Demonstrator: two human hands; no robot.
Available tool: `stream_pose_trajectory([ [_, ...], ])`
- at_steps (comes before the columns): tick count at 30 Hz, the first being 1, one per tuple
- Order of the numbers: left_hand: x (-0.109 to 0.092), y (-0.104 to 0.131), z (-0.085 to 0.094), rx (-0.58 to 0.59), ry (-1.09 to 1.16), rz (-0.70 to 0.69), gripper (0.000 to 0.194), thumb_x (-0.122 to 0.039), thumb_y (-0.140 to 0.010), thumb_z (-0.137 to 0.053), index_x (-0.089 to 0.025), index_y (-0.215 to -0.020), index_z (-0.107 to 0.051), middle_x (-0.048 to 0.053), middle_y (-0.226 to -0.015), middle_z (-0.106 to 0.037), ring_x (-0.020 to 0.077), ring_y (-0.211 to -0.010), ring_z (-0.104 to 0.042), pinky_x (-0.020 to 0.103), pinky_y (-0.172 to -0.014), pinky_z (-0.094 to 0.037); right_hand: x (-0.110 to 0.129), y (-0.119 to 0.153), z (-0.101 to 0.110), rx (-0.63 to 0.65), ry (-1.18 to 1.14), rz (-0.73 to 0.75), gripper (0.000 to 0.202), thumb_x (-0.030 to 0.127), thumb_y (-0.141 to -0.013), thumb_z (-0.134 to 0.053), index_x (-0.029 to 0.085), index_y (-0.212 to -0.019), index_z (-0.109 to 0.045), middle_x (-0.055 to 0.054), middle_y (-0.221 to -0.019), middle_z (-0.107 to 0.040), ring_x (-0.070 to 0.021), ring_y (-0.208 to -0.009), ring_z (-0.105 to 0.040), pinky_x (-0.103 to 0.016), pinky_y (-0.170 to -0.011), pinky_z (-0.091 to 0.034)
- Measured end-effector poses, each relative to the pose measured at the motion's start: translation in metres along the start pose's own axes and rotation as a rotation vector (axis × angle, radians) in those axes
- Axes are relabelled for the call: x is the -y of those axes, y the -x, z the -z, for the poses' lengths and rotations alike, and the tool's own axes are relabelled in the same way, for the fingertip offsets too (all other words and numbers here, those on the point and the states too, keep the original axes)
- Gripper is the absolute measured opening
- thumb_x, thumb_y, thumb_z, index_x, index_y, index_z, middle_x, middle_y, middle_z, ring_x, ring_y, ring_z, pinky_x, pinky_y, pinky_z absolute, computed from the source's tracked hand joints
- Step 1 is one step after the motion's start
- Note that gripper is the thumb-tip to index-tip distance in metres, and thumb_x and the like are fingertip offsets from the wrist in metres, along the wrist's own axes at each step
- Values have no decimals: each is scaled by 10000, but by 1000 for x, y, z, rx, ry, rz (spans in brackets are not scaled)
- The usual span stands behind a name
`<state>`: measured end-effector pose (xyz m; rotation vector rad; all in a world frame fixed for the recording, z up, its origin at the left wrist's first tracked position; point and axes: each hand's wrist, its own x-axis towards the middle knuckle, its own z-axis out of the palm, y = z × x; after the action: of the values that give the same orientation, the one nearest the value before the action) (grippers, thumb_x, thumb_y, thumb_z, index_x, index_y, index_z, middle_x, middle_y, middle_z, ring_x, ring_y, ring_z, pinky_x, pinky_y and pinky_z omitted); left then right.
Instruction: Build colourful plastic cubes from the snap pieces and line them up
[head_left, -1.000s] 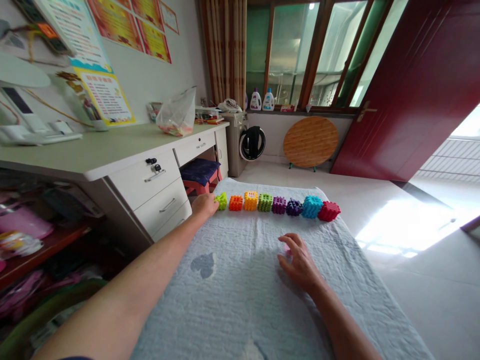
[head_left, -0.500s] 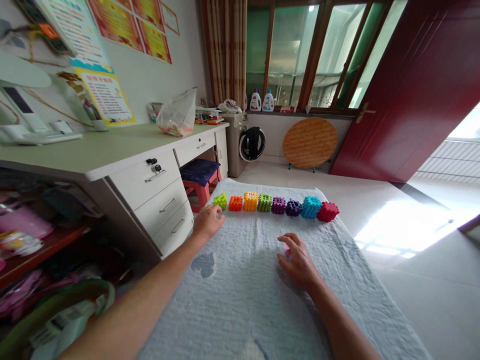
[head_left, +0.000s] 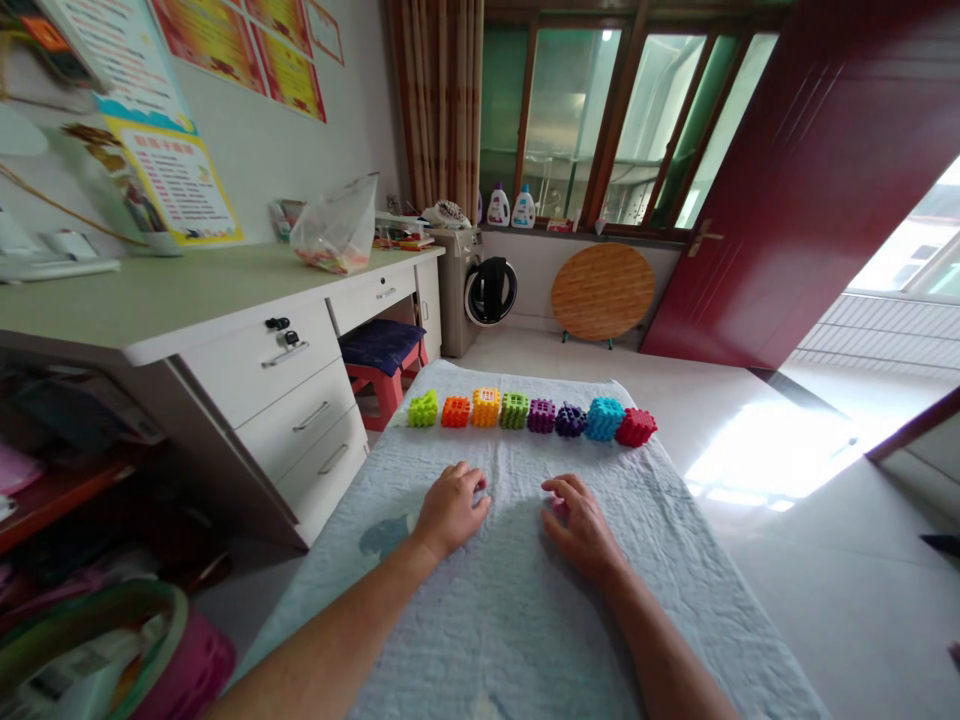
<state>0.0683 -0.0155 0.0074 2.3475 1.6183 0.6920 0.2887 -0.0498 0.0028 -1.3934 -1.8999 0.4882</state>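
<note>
My left hand (head_left: 452,508) is over the cloth near the middle, fingers curved and thumb apart, with nothing visible in it. My right hand (head_left: 583,525) rests to its right, fingers bent round a small pink piece (head_left: 559,508) that is mostly hidden. Beyond both hands runs a row of lattice blocks: a lime one (head_left: 423,409), an orange one (head_left: 455,411), a yellow one (head_left: 485,407), a green one (head_left: 514,410), a purple one (head_left: 542,415), a dark violet one (head_left: 571,420), a blue one (head_left: 604,419) and a red one (head_left: 636,427).
A pale blue cloth (head_left: 517,620) covers the surface under the hands. To the left stand a desk with drawers (head_left: 300,385) and a red stool (head_left: 384,385) with a dark cushion. A washing machine (head_left: 455,300) and a round wooden tabletop (head_left: 602,290) are at the back.
My left hand has drawn back from beside the lime block, moving right and nearer to me. My right hand stays almost in place. The view has shifted slightly.
</note>
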Motion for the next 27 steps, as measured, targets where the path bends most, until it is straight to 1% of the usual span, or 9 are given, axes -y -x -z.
stream_pose_trajectory([
  [7, 13, 0, 0, 6, 138, -54, 78, -167, -758, -547, -203, -792, -607, 27, -831, -584, 173, -831, -559, 286, -780, -454, -5, -3, 3, 29, -70, -76, 263, 169, -731, -522, 179, -974, -622, -48, -897, -577, -156, -765, -559, -302, -727, -476],
  [13, 22, -3, 0, 25, 266, -59, 103, -166, -767, -522, -191, -801, -616, 25, -826, -592, 152, -771, -573, 275, -744, -467, -9, -5, 6, 15, -268, -275, 265, 274, -744, -548, 178, -979, -626, -40, -828, -639, -173, -755, -593, -315, -703, -485],
  [16, 23, -3, 1, 39, 285, -55, 105, -176, -770, -517, -183, -794, -619, 29, -819, -595, 155, -761, -577, 279, -735, -470, -8, -11, 20, 151, -388, -343, 273, 297, -716, -592, 191, -964, -634, -30, -823, -660, -169, -732, -601, -308, -672, -482],
  [18, 23, -4, 2, 47, 286, -50, 109, -180, -772, -512, -181, -794, -619, 31, -809, -594, 156, -751, -575, 282, -728, -471, -12, -18, 39, 162, -437, -362, 253, 332, -708, -611, 189, -915, -645, -22, -790, -659, -161, -703, -593, -300, -654, -473],
  [19, 23, -4, 2, 52, 287, -47, 111, -182, -773, -511, -180, -795, -620, 31, -805, -594, 157, -745, -574, 283, -724, -471, -16, -23, 52, 79, -439, -370, 251, 358, -707, -618, 184, -884, -646, -18, -767, -652, -157, -694, -584, -296, -654, -466],
  [22, 24, -4, 1, 65, 291, -40, 119, -183, -778, -505, -181, -807, -620, 31, -815, -593, 157, -746, -574, 286, -727, -471, -44, -41, 94, -430, -398, -404, 323, 452, -734, -582, 179, -899, -632, -21, -803, -629, -151, -731, -559, -288, -679, -449],
  [24, 25, -3, 0, 68, 293, -40, 120, -181, -779, -502, -183, -811, -617, 31, -825, -593, 158, -759, -576, 288, -740, -471, -71, -55, 118, -690, -364, -464, 402, 506, -710, -590, 179, -943, -608, -25, -847, -616, -158, -773, -554, -289, -701, -447],
  [25, 25, -3, 0, 67, 292, -41, 119, -180, -779, -500, -184, -811, -615, 31, -829, -592, 159, -765, -576, 290, -747, -470, -86, -62, 127, -757, -349, -508, 445, 529, -686, -603, 180, -962, -593, -28, -878, -610, -165, -805, -552, -288, -713, -446],
  [27, 26, -3, -1, 69, 286, -44, 118, -181, -782, -496, -185, -811, -611, 32, -835, -590, 162, -777, -575, 293, -755, -468, -112, -73, 137, -751, -336, -605, 513, 576, -648, -612, 190, -983, -569, -31, -924, -599, -174, -846, -544, -285, -720, -444],
])
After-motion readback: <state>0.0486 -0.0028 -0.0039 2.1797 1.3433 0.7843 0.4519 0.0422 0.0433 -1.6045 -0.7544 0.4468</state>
